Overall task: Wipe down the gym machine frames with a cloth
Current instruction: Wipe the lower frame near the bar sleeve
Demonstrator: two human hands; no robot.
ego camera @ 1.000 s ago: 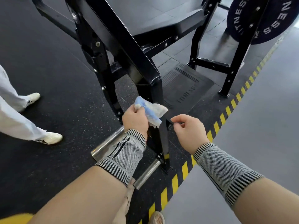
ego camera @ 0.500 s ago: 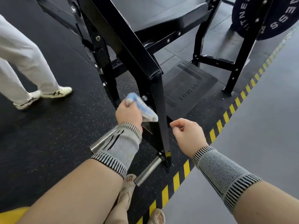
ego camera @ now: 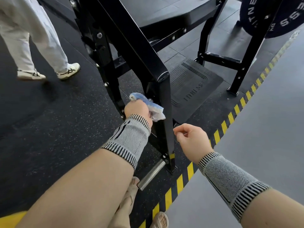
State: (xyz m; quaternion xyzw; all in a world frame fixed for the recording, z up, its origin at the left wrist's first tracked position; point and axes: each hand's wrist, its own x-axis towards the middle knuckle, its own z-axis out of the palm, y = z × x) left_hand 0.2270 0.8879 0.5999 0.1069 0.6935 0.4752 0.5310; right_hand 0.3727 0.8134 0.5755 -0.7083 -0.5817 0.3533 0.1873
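Left hand (ego camera: 137, 108) grips blue cloth (ego camera: 148, 104), presses it on black frame post (ego camera: 164, 102). Right hand (ego camera: 191, 139) beside post, fingers loosely curled, holding nothing. Step: wiping post. Next: probably rub lower, toward foot.

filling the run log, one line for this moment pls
step: wiping frame post | left hand: grips cloth on post | right hand: idle, loosely curled

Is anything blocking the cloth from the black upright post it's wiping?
Nothing visible does. The left hand grips the cloth right against the left face of the post, beside a bolt there. The right hand hangs loosely curled on the post's other side, holding nothing and clear of the cloth.
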